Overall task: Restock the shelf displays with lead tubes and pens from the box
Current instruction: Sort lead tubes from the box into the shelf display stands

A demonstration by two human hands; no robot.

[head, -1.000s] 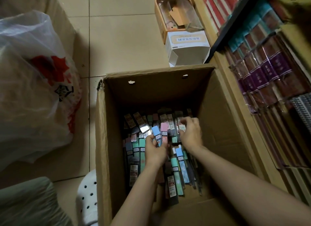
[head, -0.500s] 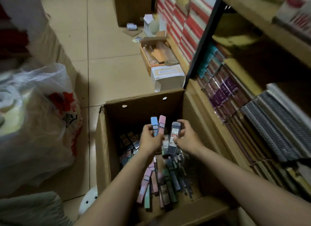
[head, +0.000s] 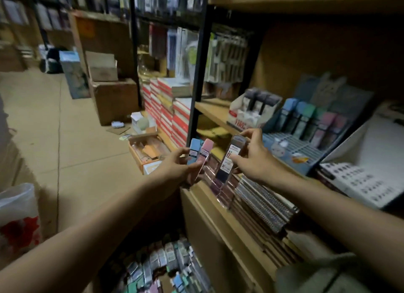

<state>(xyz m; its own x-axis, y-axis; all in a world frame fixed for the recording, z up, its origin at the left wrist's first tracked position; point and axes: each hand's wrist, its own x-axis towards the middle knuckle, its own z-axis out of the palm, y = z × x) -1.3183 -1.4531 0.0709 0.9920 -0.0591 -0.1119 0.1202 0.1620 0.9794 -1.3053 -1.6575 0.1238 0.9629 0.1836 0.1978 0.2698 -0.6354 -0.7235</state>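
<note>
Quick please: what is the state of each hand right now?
Left hand: holding a blue lead tube and a pink lead tube.
Right hand: holding a dark lead tube.

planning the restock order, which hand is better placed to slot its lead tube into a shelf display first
Probably the right hand: its dark lead tube is nearer the white display; the left hand with blue and pink tubes sits farther out.

Lead tubes (head: 229,159) up from box (head: 166,268)
</note>
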